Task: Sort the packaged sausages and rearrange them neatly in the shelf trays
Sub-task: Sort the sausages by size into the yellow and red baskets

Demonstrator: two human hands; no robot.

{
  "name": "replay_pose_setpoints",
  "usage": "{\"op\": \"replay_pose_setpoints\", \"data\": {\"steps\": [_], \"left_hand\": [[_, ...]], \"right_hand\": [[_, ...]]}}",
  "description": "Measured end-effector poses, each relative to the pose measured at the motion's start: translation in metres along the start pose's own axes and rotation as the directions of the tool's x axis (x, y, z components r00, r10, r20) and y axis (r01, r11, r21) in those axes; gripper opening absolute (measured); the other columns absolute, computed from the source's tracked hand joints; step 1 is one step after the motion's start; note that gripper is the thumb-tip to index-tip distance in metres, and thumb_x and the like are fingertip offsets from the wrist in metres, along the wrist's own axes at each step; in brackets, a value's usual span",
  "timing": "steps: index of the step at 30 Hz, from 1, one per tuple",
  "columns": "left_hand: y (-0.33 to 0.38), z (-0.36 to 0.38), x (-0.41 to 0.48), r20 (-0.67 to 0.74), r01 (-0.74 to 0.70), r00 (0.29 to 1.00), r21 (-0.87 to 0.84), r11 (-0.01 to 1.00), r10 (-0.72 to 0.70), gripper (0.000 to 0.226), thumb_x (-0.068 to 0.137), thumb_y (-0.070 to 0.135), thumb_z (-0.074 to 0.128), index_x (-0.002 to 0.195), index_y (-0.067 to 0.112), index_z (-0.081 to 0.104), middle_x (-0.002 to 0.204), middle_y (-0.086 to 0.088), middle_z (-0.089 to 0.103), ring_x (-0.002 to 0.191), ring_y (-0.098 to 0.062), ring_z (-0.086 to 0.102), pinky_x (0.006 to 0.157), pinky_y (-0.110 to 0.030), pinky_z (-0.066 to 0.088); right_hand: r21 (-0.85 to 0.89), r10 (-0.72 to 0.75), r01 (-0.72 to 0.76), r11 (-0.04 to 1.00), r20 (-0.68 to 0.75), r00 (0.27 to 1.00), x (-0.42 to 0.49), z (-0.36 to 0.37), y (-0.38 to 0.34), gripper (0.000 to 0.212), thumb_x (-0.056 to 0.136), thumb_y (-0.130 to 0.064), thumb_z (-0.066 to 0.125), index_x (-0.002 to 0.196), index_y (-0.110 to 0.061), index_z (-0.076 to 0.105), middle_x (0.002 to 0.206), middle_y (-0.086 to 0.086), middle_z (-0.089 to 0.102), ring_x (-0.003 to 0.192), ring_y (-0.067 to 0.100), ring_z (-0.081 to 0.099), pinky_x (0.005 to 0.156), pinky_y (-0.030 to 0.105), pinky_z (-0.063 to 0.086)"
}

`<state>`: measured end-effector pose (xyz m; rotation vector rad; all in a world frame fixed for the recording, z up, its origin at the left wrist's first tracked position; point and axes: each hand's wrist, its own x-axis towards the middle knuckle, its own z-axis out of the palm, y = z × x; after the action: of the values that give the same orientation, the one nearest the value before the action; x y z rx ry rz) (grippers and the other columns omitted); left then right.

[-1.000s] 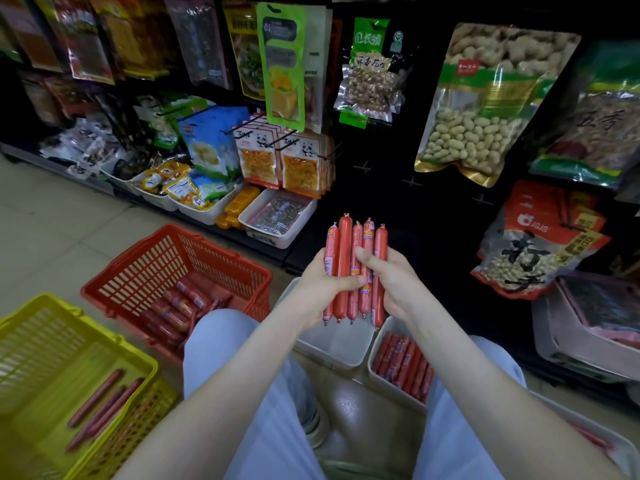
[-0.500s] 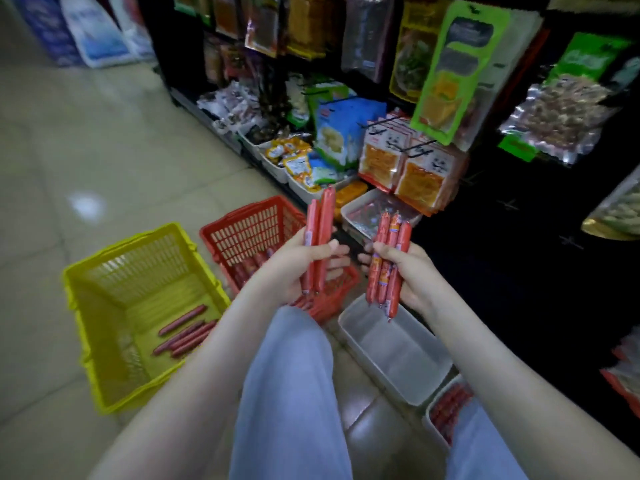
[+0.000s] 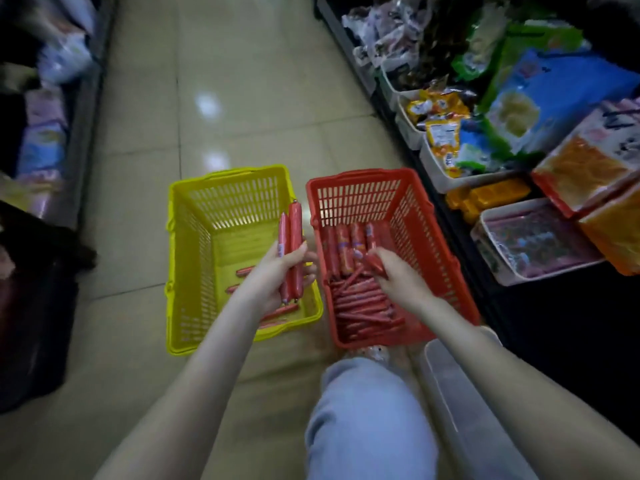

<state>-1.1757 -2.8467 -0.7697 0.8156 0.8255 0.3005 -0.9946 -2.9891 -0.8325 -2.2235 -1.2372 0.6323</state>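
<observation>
Right hand (image 3: 394, 277) moved into red basket (image 3: 363, 175), gripping sausages (image 3: 375, 262).

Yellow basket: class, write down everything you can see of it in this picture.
The yellow basket is a rectangular plastic shopping basket with slotted walls and a thick rim. It stands upright on the tiled floor, just left of the red basket. A few red sausages lie loose on its bottom. The left hand grips two more above its right side; whether anything touches the rim cannot be told.
</observation>
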Motion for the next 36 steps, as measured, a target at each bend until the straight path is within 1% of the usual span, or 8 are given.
{"op": "replay_pose_setpoints", "data": {"steps": [6, 13, 15, 19, 24, 27, 32, 36], "left_hand": [[-0.014, 0.004, 0.096, -0.059, -0.069, 0.996, -0.040, 0.997, 0.066, 0.017, 0.094, 0.004, 0.052, 0.108, 0.013, 0.050, 0.077, -0.005, 0.064, 0.060, -0.012, 0.061, 0.057, -0.023, 0.055], [-0.051, 0.019, 0.170, -0.071, -0.098, 0.992, 0.111, 0.989, 0.106, 0.014, 0.095, 0.004, 0.054, 0.102, 0.015, 0.050, 0.086, -0.007, 0.063, 0.062, -0.011, 0.061, 0.060, -0.023, 0.054], [-0.063, 0.019, 0.176, -0.079, -0.105, 0.990, 0.133, 0.985, 0.116, 0.014, 0.095, 0.003, 0.054, 0.103, 0.014, 0.049, 0.082, -0.005, 0.064, 0.060, -0.011, 0.060, 0.057, -0.023, 0.053], [-0.082, 0.017, 0.176, -0.091, -0.117, 0.986, 0.209, 0.971, 0.138, 0.017, 0.094, 0.001, 0.054, 0.106, 0.012, 0.048, 0.083, -0.008, 0.061, 0.059, -0.012, 0.058, 0.055, -0.023, 0.052], [-0.102, 0.020, 0.171, -0.013, -0.078, 0.996, 0.268, 0.960, 0.085, 0.016, 0.093, 0.004, 0.057, 0.105, 0.014, 0.052, 0.086, -0.009, 0.063, 0.063, -0.012, 0.061, 0.060, -0.023, 0.054], [-0.111, 0.027, 0.169, 0.073, 0.032, 0.996, 0.189, 0.981, -0.046, 0.020, 0.094, 0.003, 0.055, 0.111, 0.014, 0.052, 0.092, -0.010, 0.065, 0.070, -0.015, 0.064, 0.068, -0.027, 0.058], [-0.124, 0.031, 0.176, 0.119, 0.042, 0.986, 0.493, 0.869, -0.116, 0.033, 0.093, 0.016, 0.059, 0.124, 0.024, 0.051, 0.104, -0.004, 0.067, 0.096, -0.022, 0.066, 0.092, -0.040, 0.052], [-0.131, 0.035, 0.190, 0.010, -0.068, 0.990, 0.908, 0.413, 0.142, 0.028, 0.095, 0.026, 0.055, 0.122, 0.020, 0.051, 0.103, -0.006, 0.068, 0.100, -0.031, 0.061, 0.077, -0.032, 0.043]], "right_hand": [[-0.560, -0.013, 0.155, 0.814, 0.249, 0.968, 0.047, 0.074, 0.093, 0.059, 0.077, 0.003, 0.059, 0.134, -0.009, 0.047, 0.121, 0.009, 0.057, 0.110, 0.031, 0.054, 0.093, 0.040, 0.042], [-0.651, -0.014, 0.374, 0.661, 0.487, 0.873, 0.080, 0.155, 0.152, 0.045, 0.072, -0.023, 0.059, 0.115, -0.016, 0.069, 0.095, 0.006, 0.070, 0.081, 0.024, 0.064, 0.072, 0.033, 0.046], [-0.604, 0.078, 0.316, 0.732, 0.536, 0.841, 0.081, 0.169, 0.167, 0.076, 0.070, -0.038, 0.077, 0.137, -0.012, 0.052, 0.128, 0.018, 0.058, 0.109, 0.031, 0.060, 0.089, 0.038, 0.049], [-0.550, 0.168, 0.259, 0.794, 0.608, 0.776, 0.079, 0.160, 0.174, 0.086, 0.092, -0.062, 0.039, 0.151, -0.026, -0.012, 0.161, 0.006, -0.007, 0.148, 0.025, -0.001, 0.119, 0.043, -0.001], [0.134, 0.101, -0.152, 0.979, 0.326, 0.940, 0.084, 0.133, 0.149, 0.056, 0.097, -0.052, 0.038, 0.146, -0.027, 0.032, 0.147, 0.000, 0.042, 0.137, 0.019, 0.034, 0.115, 0.039, 0.024], [0.830, 0.254, -0.398, 0.390, 0.319, 0.913, 0.090, 0.100, 0.108, 0.042, 0.098, -0.039, 0.037, 0.126, -0.013, 0.055, 0.101, -0.001, 0.066, 0.090, 0.010, 0.063, 0.081, 0.028, 0.052], [0.897, 0.175, -0.390, 0.209, 0.358, 0.917, 0.091, 0.077, 0.094, 0.020, 0.095, -0.019, 0.049, 0.110, -0.008, 0.059, 0.080, 0.006, 0.066, 0.060, 0.015, 0.058, 0.050, 0.028, 0.046], [0.921, 0.377, -0.345, 0.179, 0.260, 0.889, 0.090, 0.070, 0.113, 0.013, 0.099, -0.011, 0.044, 0.109, -0.014, 0.052, 0.080, 0.007, 0.066, 0.066, 0.018, 0.069, 0.061, 0.035, 0.058]]}}
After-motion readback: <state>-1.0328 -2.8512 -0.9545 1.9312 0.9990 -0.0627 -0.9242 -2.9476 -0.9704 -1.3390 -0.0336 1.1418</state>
